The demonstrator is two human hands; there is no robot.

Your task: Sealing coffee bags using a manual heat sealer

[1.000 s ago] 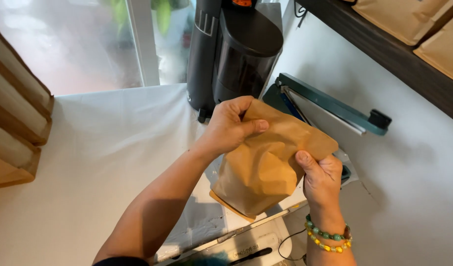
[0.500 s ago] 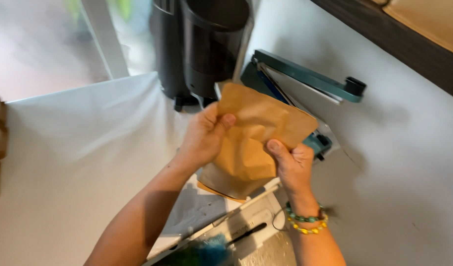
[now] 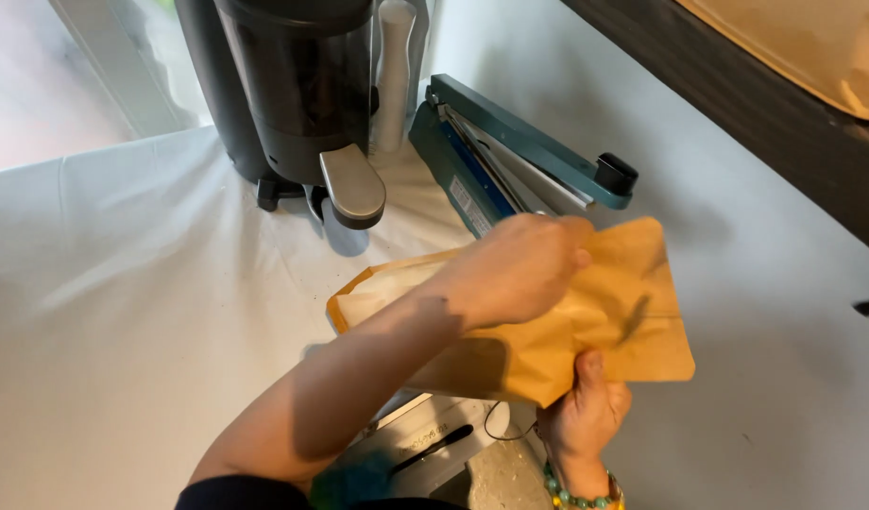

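I saw the right hand [image 3: 586, 416] pinching the brown paper bag [image 3: 586, 321] from below, while the left hand [image 3: 515, 269] lay curled on top, above the table [image 3: 123, 283].

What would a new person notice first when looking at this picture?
First, the brown paper bag at the centre, lying sideways with its open mouth to the left; the left hand rests on it and the right hand grips its lower edge. Behind it stand a dark machine and, to its right, a teal heat sealer on the white table.
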